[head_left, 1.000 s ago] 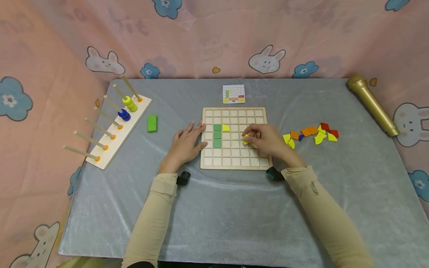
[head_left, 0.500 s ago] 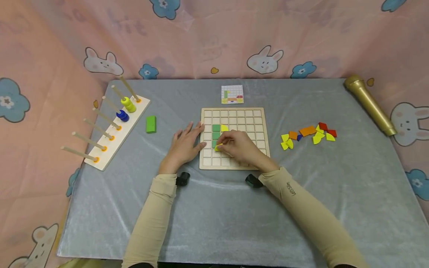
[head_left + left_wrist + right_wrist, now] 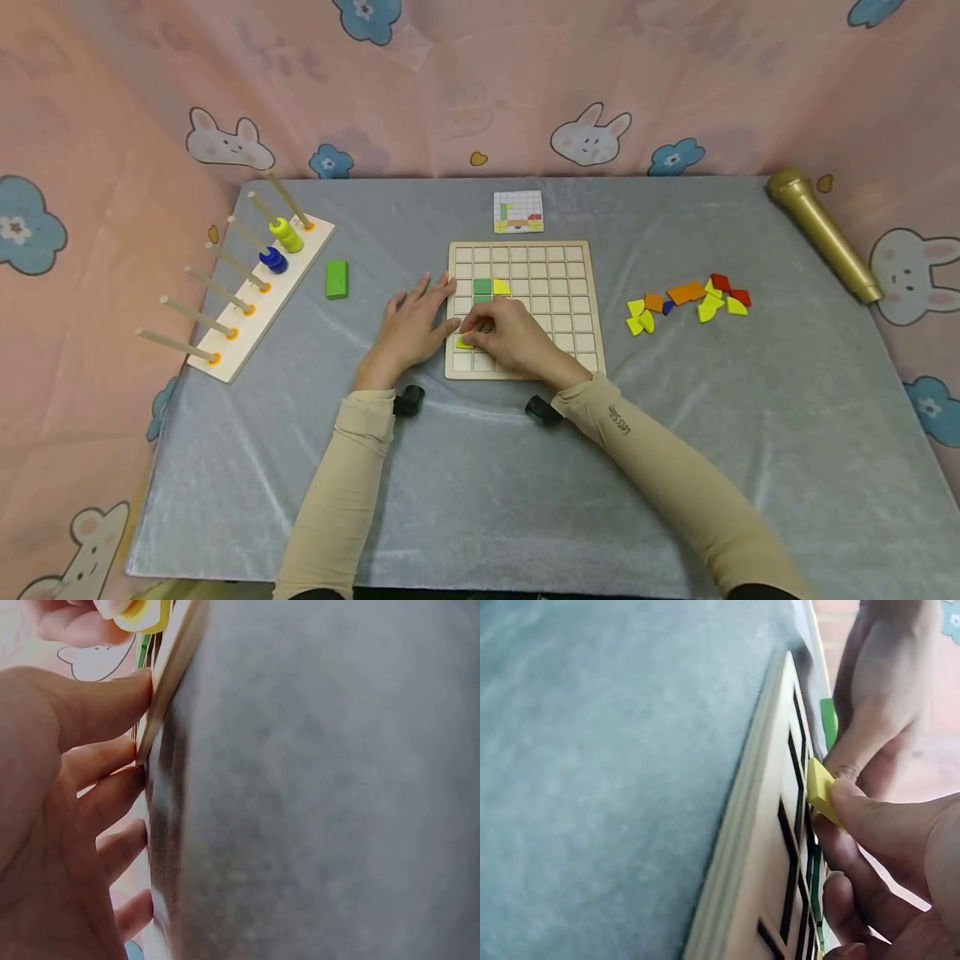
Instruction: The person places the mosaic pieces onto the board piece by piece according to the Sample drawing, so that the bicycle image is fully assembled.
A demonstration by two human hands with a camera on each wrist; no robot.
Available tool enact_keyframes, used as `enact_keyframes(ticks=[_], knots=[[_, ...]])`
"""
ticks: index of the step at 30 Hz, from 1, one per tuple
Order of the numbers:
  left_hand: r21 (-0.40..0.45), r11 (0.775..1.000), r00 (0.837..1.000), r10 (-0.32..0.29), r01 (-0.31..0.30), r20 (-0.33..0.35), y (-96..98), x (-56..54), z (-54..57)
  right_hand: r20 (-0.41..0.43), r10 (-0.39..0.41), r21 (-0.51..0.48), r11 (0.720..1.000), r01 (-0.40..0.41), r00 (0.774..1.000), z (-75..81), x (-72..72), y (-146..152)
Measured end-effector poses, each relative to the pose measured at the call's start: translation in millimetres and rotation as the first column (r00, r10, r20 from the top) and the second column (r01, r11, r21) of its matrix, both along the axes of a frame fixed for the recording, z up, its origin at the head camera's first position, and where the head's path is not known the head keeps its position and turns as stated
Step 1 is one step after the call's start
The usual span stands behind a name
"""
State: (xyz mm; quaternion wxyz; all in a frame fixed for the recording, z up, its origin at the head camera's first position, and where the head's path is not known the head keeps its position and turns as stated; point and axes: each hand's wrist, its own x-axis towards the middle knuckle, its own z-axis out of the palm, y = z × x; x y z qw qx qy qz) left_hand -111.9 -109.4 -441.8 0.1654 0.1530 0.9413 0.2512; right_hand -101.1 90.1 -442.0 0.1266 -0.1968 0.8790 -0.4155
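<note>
A wooden grid board [image 3: 577, 342] lies in the middle of the table. My right hand [image 3: 517, 337] pinches a yellow tile [image 3: 464, 342] between thumb and fingers at the board's lower left cells; the right wrist view shows this yellow tile [image 3: 821, 791] close to the board's surface. My left hand [image 3: 408, 333] lies spread beside the board's left edge, its thumb and fingertips touching the rim. Green square tiles [image 3: 482, 286] sit in a column on the board, the lower ones partly hidden by my right hand. Beside the top one is a yellow quarter-round tile [image 3: 500, 287].
Several yellow, orange, red and blue tiles [image 3: 682, 293] lie loose to the right. A printed grid card [image 3: 517, 212] is behind the board. Left are a green block [image 3: 337, 279] and a peg rack [image 3: 247, 333] with blue and yellow rings. A gold microphone [image 3: 821, 233] lies far right.
My right hand has moved left across the board with the yellow tile, from the right-hand cells to the lower left ones. My left hand has stayed at the board's left edge.
</note>
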Motion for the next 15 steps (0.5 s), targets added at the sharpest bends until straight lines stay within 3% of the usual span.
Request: enact_keyframes(ticks=[15], knots=[[0.006, 1.000, 1.000, -0.011, 0.011, -0.007, -0.7, -0.5, -1.8, -0.126, 0.006, 0.080, 0.997, 0.004, 0.992, -5.5, 1.9, -2.1]])
